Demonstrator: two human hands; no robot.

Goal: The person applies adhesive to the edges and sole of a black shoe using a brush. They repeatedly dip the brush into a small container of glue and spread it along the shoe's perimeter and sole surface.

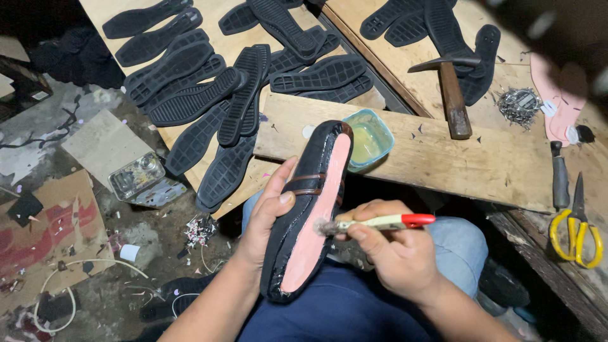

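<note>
Centrally, left hand (269, 221) grip grasping upturned shoe (310, 209), right hand (396, 253) clenched on brush (380, 222), green glue tub (369, 139) beyond

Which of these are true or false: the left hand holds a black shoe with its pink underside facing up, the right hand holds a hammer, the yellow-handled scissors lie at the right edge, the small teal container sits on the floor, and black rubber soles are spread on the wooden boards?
1. The left hand holds the black shoe with a pink underside facing up. True.
2. The right hand holds a hammer. False: it holds a small brush with a pale, red-tipped handle; the wooden-handled hammer lies on the board.
3. The yellow-handled scissors lie at the right edge. True.
4. The small teal container sits on the floor. False: it rests on the wooden plank.
5. Black rubber soles are spread on the wooden boards. True.
</note>
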